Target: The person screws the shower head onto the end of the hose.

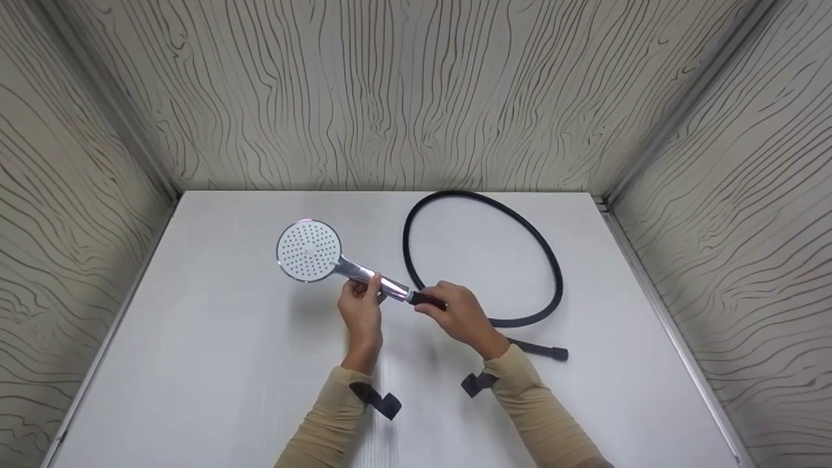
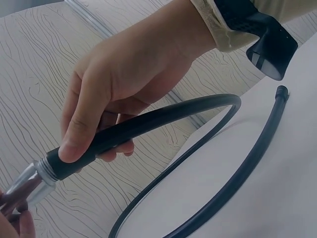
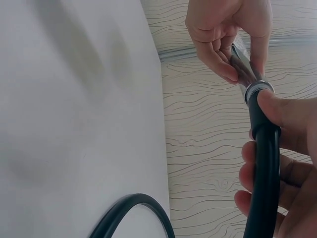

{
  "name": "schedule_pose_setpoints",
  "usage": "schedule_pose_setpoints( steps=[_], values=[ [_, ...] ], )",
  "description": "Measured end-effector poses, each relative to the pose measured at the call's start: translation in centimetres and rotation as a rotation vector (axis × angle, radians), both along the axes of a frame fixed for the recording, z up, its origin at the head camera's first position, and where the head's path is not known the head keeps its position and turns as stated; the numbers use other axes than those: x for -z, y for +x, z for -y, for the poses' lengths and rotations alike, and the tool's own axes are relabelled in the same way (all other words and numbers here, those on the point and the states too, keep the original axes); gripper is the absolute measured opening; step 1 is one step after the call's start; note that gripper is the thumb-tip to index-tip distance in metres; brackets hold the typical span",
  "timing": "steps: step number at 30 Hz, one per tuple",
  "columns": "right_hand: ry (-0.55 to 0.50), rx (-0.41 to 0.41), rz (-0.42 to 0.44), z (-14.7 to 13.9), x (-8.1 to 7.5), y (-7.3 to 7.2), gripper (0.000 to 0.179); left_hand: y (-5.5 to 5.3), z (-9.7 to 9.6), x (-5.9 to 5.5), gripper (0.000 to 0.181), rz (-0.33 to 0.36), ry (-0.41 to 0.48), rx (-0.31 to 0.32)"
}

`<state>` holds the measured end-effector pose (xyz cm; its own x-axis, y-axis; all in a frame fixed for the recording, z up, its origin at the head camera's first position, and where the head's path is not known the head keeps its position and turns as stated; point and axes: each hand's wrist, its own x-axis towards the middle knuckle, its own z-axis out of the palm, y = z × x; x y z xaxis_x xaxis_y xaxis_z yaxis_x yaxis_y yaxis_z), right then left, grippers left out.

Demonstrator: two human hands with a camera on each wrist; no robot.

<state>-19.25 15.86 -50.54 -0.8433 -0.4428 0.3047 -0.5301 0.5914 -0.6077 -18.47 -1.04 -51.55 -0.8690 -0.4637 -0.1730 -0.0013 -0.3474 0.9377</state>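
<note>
Head view: shower head (image 1: 325, 257) chrome, white-faced; hose (image 1: 559, 286) black.

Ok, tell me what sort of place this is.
Probably a purpose-built work booth: a white tabletop is walled on three visible sides by wood-grain-patterned panels, with grey, metal-looking strips along the corners where they meet.

Behind the bare left grip (image 1: 362, 313), a close-fitting tan sleeve (image 1: 323, 419) runs in fine wrinkles, crossed by a stubby black strap (image 1: 390, 406). Behind the right grip (image 1: 461, 315), likewise bare, comes a matching tan sleeve (image 1: 546, 416) with a plain hemmed cuff (image 2: 221, 39) and second black strap (image 1: 479, 383).
</note>
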Motion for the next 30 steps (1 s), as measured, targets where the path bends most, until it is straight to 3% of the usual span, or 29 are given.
schedule_pose_setpoints(
  steps=[8, 15, 23, 30],
  values=[
    [0.036, 0.015, 0.01, 0.4, 0.3, 0.1, 0.018, 0.3, -0.3, 0.7, 0.03, 0.001, -0.011, -0.022],
    [0.118, -0.002, -0.008, 0.7, 0.4, 0.1, 0.021, 0.6, 0.0, 0.9, 0.03, -0.004, -0.051, 0.009],
    [0.156, -0.037, 0.105, 0.9, 0.4, -0.1, 0.026, 0.7, 0.1, 1.0, 0.029, 0.0, -0.041, -0.003],
    [0.096, -0.001, 0.186, 1.0, 0.4, 0.0, 0.022, 0.5, -0.1, 1.3, 0.026, -0.011, -0.09, -0.051]
  ],
)
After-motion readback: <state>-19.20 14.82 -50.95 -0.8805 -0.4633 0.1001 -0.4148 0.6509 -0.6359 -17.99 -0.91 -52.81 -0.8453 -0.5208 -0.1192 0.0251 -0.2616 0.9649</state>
